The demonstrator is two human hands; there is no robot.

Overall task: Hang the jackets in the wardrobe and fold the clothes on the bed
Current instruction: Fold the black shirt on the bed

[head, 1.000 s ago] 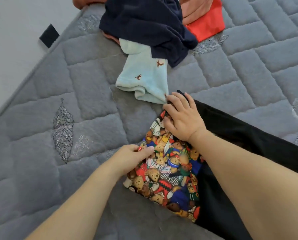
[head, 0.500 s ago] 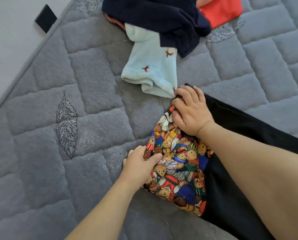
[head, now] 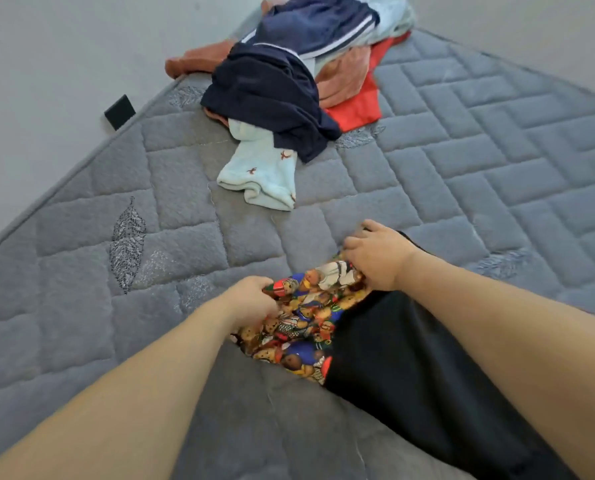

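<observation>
Near the middle of the view, toward six o'clock, a black garment (head: 410,368) with a teddy-bear print panel (head: 306,323) lies on the grey quilted bed (head: 462,161). At the panel's nine o'clock edge the left hand (head: 251,299) has its fingers curled into the printed cloth and grasps it. At the panel's one o'clock corner the right hand (head: 375,254) has its fingers bent down over the fabric and grips that corner against the bed. Both bare forearms reach in from the bottom of the view, the left from seven o'clock, the right from four o'clock, and the right forearm crosses over the black cloth. Toward twelve o'clock, well apart from the hands, a pile of unfolded clothes sits on the bed: a pale blue garment (head: 258,174) nearest the hands, a dark navy garment (head: 272,98) partly over it, a navy piece with white stripes (head: 317,26) behind, and rust-brown cloth (head: 344,77) and red cloth (head: 358,105) at the pile's three o'clock side. At ten o'clock, just off the bed's edge, a small black square (head: 119,111) shows on the grey surface beyond the bed.
</observation>
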